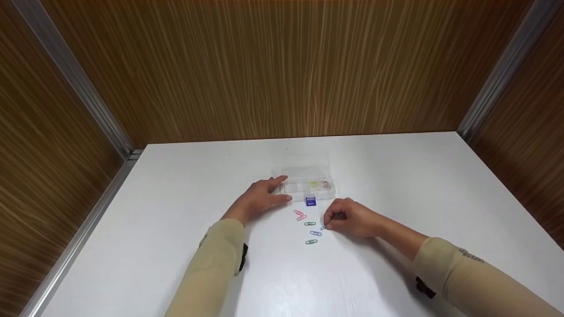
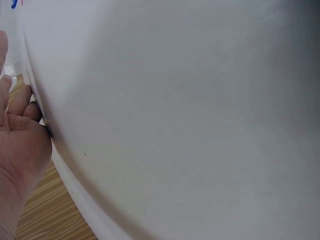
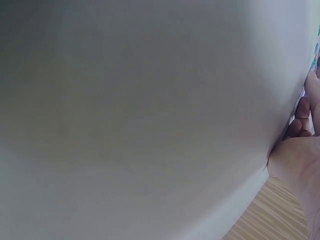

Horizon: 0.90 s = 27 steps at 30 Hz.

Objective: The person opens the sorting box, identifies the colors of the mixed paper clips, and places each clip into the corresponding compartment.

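Note:
A clear plastic compartment box [image 1: 301, 197] lies on the white table with its lid [image 1: 304, 164] raised at the back. My left hand [image 1: 263, 196] rests at the box's left end, thumb along the front and forefinger stretched over the rear part. Between thumb and fingertips my right hand [image 1: 352, 218] pinches a blue paper clip [image 1: 323, 227] just above or on the table. Left of it lie another blue paper clip [image 1: 315, 233], a green paper clip [image 1: 309, 223], a second green paper clip [image 1: 311, 241] and two pink paper clips [image 1: 299, 214].
Inside the box's right compartments are a reddish paper clip [image 1: 324, 182] and something yellow [image 1: 313, 184]. A small blue-purple label or packet [image 1: 310, 201] shows at the box's front. Wood-grain panels [image 1: 282, 66] enclose the white table [image 1: 176, 185] at the back and sides.

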Available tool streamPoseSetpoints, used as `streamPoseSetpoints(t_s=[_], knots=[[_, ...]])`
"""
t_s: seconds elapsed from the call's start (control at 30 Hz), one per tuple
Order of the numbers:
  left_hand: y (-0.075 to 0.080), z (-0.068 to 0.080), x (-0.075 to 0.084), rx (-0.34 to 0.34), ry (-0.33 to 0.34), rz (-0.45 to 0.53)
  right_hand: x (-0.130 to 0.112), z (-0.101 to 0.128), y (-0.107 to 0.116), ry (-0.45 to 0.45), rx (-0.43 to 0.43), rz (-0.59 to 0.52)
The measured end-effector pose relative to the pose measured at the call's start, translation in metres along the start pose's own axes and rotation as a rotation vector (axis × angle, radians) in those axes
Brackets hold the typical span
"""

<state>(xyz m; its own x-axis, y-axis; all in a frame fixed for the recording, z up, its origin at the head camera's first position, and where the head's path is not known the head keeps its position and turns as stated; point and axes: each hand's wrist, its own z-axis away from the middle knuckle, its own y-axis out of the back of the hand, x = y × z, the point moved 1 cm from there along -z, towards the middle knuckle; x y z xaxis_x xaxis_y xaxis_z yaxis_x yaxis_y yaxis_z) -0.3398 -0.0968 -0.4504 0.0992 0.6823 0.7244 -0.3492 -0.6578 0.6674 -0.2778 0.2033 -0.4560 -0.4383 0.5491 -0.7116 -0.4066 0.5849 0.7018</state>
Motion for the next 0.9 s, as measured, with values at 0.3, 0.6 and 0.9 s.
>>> streamPoseSetpoints(t_s=[0.3,0.6,0.9], knots=[[0.0,0.002,-0.001,0.015,0.021,0.043,0.0,0.001,0.001,-0.072,0.023,-0.13],[-0.001,0.001,0.001,0.009,0.02,0.023,-0.008,-0.003,0.013,-0.224,0.154,-0.227],[-0.001,0.002,0.001,0.002,-0.002,0.035,-0.015,-0.026,0.04,-0.264,0.349,-0.098]])
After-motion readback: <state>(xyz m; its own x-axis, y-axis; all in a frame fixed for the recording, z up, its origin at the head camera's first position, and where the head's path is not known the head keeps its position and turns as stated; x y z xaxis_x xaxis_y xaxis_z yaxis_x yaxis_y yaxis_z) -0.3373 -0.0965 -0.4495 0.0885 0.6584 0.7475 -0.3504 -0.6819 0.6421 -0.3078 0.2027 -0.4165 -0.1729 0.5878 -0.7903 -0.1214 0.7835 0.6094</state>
